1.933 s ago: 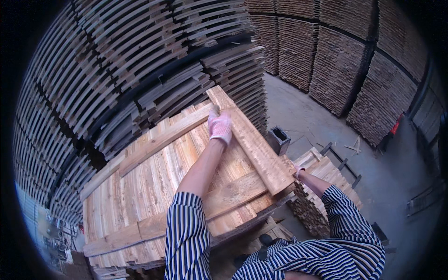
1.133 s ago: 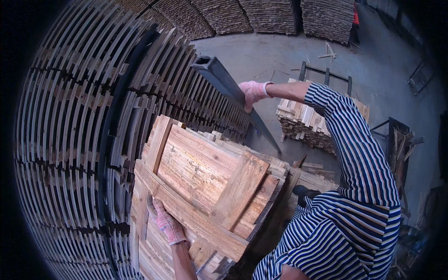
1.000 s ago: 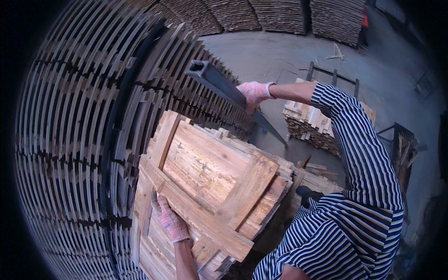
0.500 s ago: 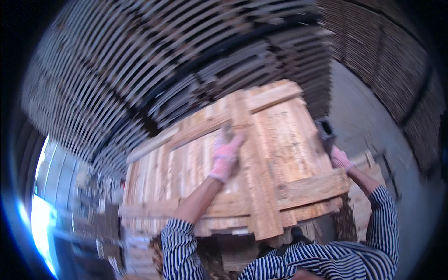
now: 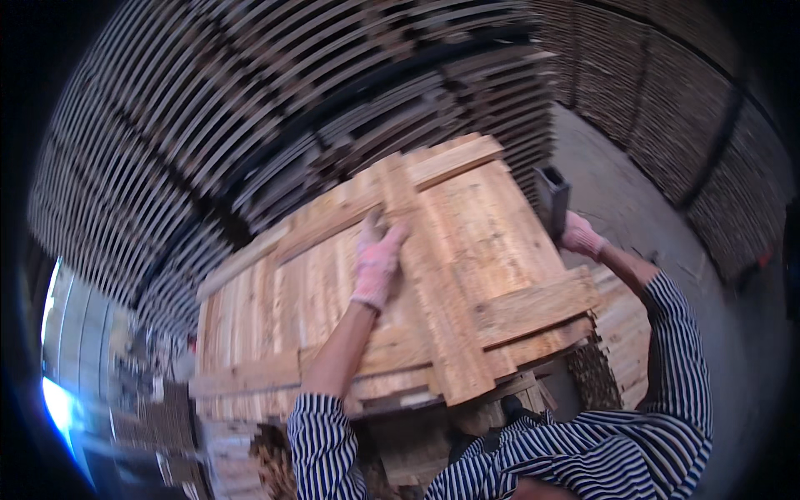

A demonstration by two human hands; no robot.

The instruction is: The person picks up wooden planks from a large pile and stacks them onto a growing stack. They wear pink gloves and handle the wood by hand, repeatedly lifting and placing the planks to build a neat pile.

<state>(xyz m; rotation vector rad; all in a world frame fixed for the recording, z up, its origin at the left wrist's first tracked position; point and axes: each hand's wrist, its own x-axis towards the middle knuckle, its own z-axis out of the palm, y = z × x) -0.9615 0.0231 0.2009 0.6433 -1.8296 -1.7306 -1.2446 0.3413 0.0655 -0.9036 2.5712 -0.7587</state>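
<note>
A large pale wooden panel (image 5: 333, 275) of side-by-side boards lies in front of me, with crosswise battens on top. My left hand (image 5: 377, 262), in a pink glove with greyish fingertips, rests on it just left of the middle batten (image 5: 429, 283). Its thumb is apart from the fingers, and I make out nothing held in it. Beyond the panel's right edge, my right hand (image 5: 581, 234), also gloved in pink, is closed around a dark grey, boxy tool (image 5: 552, 200). The tool points upward, and its exact kind is unclear. The glove's grip is partly hidden behind it.
Tall stacks of slatted wood (image 5: 192, 108) rise right behind the panel. More stacked boards (image 5: 667, 92) stand at the far right, across a grey floor (image 5: 621, 179). Lower pale boards (image 5: 621, 333) lie beneath the panel's near right corner. Bright light comes in at the left.
The whole view has shifted, moving the panel a little left and up in the picture. My right hand and the tool have risen against the panel's edge. My left hand stays beside the batten.
</note>
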